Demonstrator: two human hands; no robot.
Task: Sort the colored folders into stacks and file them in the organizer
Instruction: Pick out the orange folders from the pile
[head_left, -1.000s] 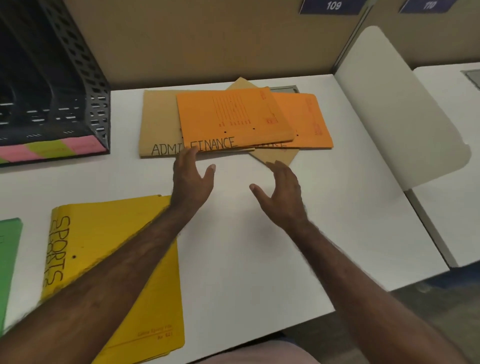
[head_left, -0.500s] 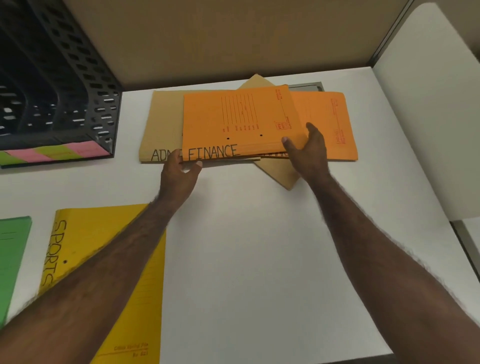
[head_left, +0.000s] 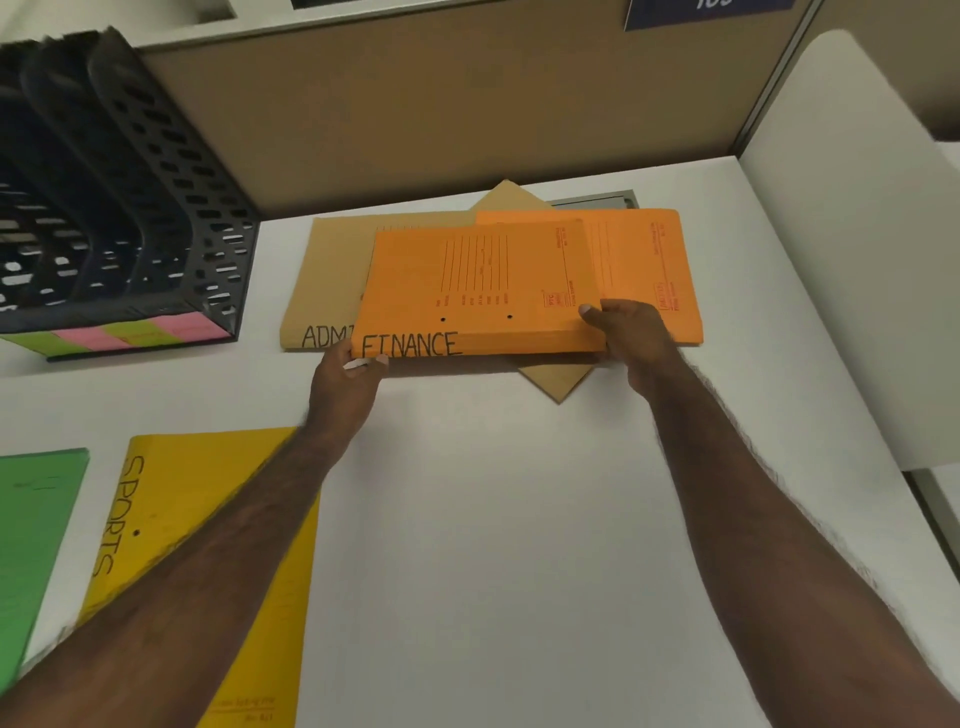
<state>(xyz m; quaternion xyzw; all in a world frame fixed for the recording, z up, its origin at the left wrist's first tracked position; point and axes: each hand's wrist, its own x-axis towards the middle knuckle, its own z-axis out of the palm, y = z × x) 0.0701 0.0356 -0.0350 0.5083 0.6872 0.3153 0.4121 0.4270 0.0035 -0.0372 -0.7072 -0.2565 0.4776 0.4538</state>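
Note:
An orange folder marked FINANCE (head_left: 467, 291) is held a little above the pile at the back of the white desk (head_left: 493, 545). My left hand (head_left: 345, 384) grips its near left corner. My right hand (head_left: 631, 338) grips its near right corner, thumb on top. Beneath it lie a second orange folder (head_left: 644, 260), a brown folder marked ADMI (head_left: 332, 270) and another brown folder (head_left: 558, 382) turned at an angle. A yellow SPORTS folder (head_left: 171, 514) and a green folder (head_left: 36, 530) lie at the near left. The black mesh organizer (head_left: 156, 208) stands at the back left.
A tan partition wall (head_left: 441, 114) closes the back of the desk. A white curved divider (head_left: 852, 234) rises along the right edge. Pink and green strips (head_left: 130, 332) mark the organizer's base. A grey cable hatch (head_left: 597, 200) peeks out behind the pile.
Both hands reached from the open desk to the pile and took hold of the FINANCE folder's near corners. Its front edge has come up off the pile.

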